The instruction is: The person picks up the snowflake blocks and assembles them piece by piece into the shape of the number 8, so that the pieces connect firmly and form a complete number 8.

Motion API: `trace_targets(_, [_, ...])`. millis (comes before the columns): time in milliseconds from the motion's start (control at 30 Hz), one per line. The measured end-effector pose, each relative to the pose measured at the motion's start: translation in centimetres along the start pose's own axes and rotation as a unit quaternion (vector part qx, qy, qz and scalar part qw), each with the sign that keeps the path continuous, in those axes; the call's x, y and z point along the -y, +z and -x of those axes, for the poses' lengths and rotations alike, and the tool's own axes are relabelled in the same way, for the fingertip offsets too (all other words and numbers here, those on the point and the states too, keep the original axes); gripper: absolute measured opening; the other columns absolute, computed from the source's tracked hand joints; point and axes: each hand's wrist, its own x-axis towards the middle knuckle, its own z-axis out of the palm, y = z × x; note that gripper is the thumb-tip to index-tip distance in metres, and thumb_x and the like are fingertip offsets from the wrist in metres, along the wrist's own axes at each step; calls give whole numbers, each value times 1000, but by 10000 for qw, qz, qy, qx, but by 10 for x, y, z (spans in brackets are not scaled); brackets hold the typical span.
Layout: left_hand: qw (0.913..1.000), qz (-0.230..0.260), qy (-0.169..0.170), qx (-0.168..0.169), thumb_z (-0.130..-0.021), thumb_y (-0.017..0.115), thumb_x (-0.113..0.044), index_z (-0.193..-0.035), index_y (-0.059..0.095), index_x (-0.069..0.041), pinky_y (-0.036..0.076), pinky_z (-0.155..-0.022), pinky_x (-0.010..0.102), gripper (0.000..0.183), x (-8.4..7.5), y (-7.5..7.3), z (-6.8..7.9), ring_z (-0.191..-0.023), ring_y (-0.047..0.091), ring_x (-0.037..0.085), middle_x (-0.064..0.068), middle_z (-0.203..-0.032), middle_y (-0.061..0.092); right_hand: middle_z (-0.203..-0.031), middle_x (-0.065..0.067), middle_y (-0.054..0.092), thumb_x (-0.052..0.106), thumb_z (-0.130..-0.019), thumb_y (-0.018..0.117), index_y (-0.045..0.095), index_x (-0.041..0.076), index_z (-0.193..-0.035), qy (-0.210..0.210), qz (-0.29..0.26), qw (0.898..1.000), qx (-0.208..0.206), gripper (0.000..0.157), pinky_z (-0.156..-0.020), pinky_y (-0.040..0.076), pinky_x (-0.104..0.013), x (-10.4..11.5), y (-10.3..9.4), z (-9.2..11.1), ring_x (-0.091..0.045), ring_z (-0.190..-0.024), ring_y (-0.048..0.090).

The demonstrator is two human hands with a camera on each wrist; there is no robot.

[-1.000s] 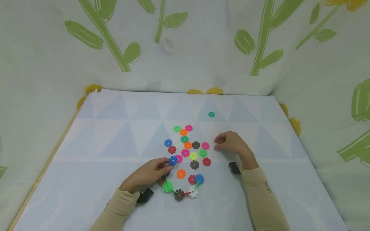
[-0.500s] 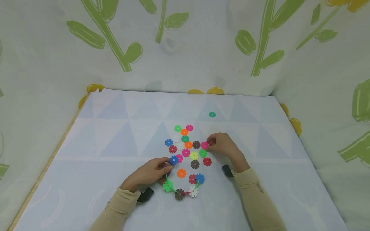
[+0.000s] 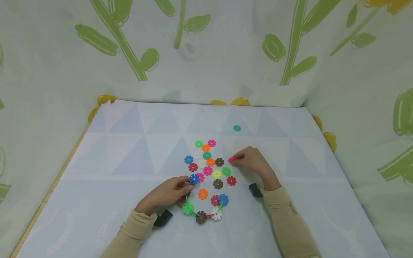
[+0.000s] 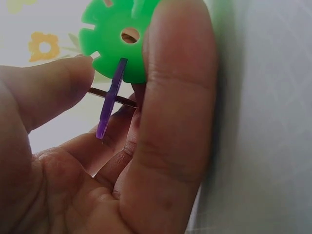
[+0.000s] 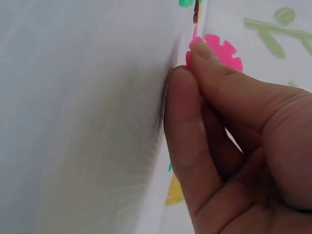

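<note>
My left hand (image 3: 167, 193) grips one end of a curved chain of slotted plastic snowflake discs. The left wrist view shows a green disc (image 4: 114, 36) and a purple disc (image 4: 112, 100) slotted into it edge-on, between the thumb and fingers. From that hand the chain runs through a green disc (image 3: 188, 208), a brown disc (image 3: 201, 217), a white disc (image 3: 217, 214) and a blue disc (image 3: 223, 199), with edge-on discs joining them. My right hand (image 3: 253, 159) pinches a pink disc (image 5: 222, 53) by its edge between thumb and index finger, tilted up at the right of the loose discs.
Several loose discs lie flat in the table's middle, among them a yellow disc (image 3: 217, 174), a dark red disc (image 3: 231, 181) and an orange disc (image 3: 203, 194). A lone green disc (image 3: 237, 128) lies farther back. Patterned cloth walls (image 3: 226, 71) border the table (image 3: 129, 118).
My right hand has moved left to the loose discs, taken hold of the pink one at the right and tilted it up. The left hand and the chain have stayed in place.
</note>
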Motion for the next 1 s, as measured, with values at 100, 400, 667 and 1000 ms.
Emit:
trace_targets(100, [10000, 16, -9, -8, -102, 64, -27, -137, 54, 0, 61, -69, 32, 45, 0, 0, 1, -68, 67, 17, 11, -109, 66, -117, -11, 74, 27, -92, 76, 79, 9, -114, -21, -10, 10000, -8, 28, -83, 56, -36, 0, 0, 0, -26, -101, 62])
trace_targets(400, [10000, 26, 51, -16, -102, 64, -27, -135, 55, -1, 61, -69, 32, 44, 0, -1, 1, -68, 67, 17, 10, -107, 66, -103, -7, 77, 23, -95, 74, 78, 8, -116, -403, -112, 9991, 28, 27, -74, 56, -28, 16, 2, 7, -19, -88, 63])
trace_targets(667, [10000, 28, 48, -5, -102, 63, -27, -134, 55, -1, 61, -68, 32, 42, -1, -1, 1, -68, 67, 17, 10, -105, 66, -84, -1, 75, 24, -93, 76, 79, 10, -113, -772, -165, 9967, 197, 25, -60, 45, -22, 32, 13, 14, -15, -72, 59])
trace_targets(1000, [9999, 42, 136, 58, -103, 62, -27, -130, 55, -1, 60, -67, 33, 38, 0, -1, 0, -68, 67, 17, 10, -104, 66, -73, 2, 70, 23, -91, 78, 81, 14, -111, -1169, 72, 9927, 282, 22, -55, 43, -22, 58, 32, 30, -13, -61, 55])
